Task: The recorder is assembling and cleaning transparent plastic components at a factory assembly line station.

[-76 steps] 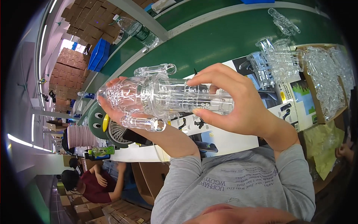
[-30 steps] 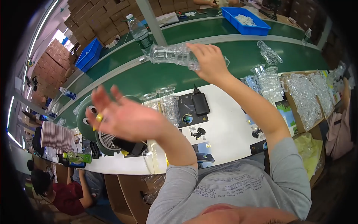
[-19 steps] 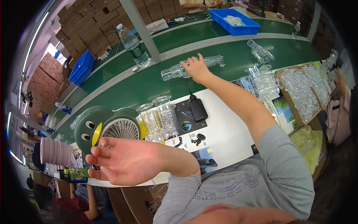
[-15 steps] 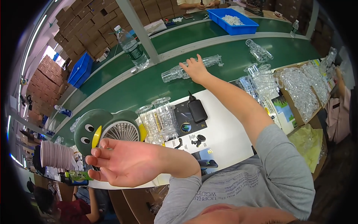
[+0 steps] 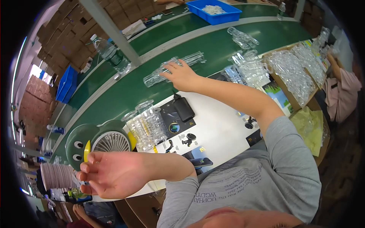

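Note:
Across the table, my right hand (image 5: 184, 76) reaches over a row of clear plastic tube-shaped parts (image 5: 153, 79) lying on the green surface. Its fingers are stretched out and rest on or just above them; I cannot tell whether they touch. At the left, my left hand (image 5: 114, 173) is raised palm up, fingers loosely bent and apart, with nothing in it. Behind it stands a green cartoon-faced fan (image 5: 114, 143), partly covered by the hand. Several clear plastic cylinders (image 5: 146, 127) stand together beside the fan. A black rectangular device (image 5: 184, 109) lies near my right forearm.
Right of my forearm stand more clear cylinders (image 5: 249, 68) and a cardboard box (image 5: 280, 81) of clear parts. Another clear part (image 5: 243, 38) lies farther back. A water bottle (image 5: 110, 55) stands by the metal post (image 5: 110, 28); a blue bin (image 5: 224, 18) holds small white pieces.
The whole view has shifted, so things sit farther left. My right hand has moved slightly left along the clear parts, its fingers now stretched over them. My left hand keeps its pose.

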Demonstrator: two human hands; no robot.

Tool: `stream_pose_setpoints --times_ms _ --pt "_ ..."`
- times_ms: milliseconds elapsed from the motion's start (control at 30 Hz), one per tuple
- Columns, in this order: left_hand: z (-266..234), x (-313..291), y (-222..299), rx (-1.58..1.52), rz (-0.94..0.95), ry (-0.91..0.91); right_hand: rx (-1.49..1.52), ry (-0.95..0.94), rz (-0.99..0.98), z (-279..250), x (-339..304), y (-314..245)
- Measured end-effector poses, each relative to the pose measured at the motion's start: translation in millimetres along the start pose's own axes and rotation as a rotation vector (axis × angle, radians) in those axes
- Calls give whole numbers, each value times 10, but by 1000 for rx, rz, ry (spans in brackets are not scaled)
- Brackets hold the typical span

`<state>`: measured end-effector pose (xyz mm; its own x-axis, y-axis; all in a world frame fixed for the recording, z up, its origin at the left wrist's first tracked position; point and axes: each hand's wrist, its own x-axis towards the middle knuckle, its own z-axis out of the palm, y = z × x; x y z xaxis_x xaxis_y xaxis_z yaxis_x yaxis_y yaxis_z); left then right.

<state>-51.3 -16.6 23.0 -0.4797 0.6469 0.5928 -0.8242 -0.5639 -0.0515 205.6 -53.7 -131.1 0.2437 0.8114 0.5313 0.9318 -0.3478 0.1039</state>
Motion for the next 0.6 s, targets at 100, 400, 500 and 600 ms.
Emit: stream_pose_setpoints --times_ms 100,400,500,600 --pt "-12 -8 1 22 0 -16 21 -190 10 -462 -161 80" --pt "86 -100 -41 -2 -61 -82 -91 -553 451 -1596 -759 1220" --pt "112 -125 -40 -21 -65 -102 7 -525 468 -1897 -1077 1379" --pt "128 -158 -50 -45 -89 -130 3 -569 479 -1940 -1301 1450"
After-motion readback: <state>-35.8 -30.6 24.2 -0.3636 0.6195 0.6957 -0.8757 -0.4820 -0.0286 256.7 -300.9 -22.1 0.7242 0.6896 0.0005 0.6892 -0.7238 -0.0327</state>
